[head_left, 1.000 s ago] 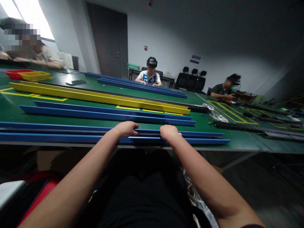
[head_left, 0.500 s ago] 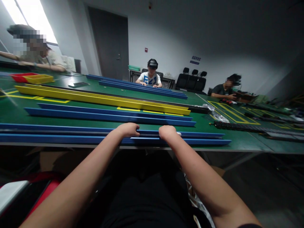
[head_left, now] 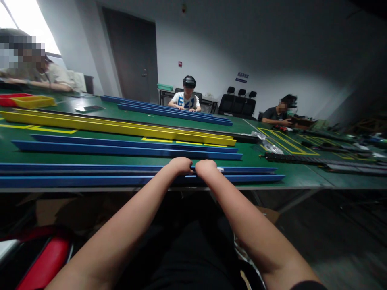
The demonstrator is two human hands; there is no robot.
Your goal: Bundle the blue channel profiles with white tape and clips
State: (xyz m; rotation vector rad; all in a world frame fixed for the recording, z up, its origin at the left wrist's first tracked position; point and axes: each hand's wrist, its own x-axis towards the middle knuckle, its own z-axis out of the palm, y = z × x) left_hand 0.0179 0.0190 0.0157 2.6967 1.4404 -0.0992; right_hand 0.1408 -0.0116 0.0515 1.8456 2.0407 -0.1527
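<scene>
My left hand (head_left: pixel 182 164) is closed over the long blue channel (head_left: pixel 90 181) nearest the table's front edge. Its fingers curl down, and whatever they hold is hidden. Right beside it, my right hand (head_left: pixel 206 167) bends over the same channel with its fingers tucked out of sight. A small white piece (head_left: pixel 221 169) sticks out past the right hand; its kind cannot be made out. Between the channel's two raised blue walls runs a thin dark strip (head_left: pixel 121 171).
Behind lies another blue channel (head_left: pixel 127 150), then a yellow channel (head_left: pixel 121 129). More blue rails (head_left: pixel 175 113) lie at the back. A black slatted strip (head_left: pixel 290 159) and crumpled clear plastic (head_left: pixel 269 143) are on the right. Several co-workers sit around the green table (head_left: pixel 302 177).
My left hand has moved right along the channel, close to my right hand, which stays by the white piece. The view has shifted slightly to the right.
</scene>
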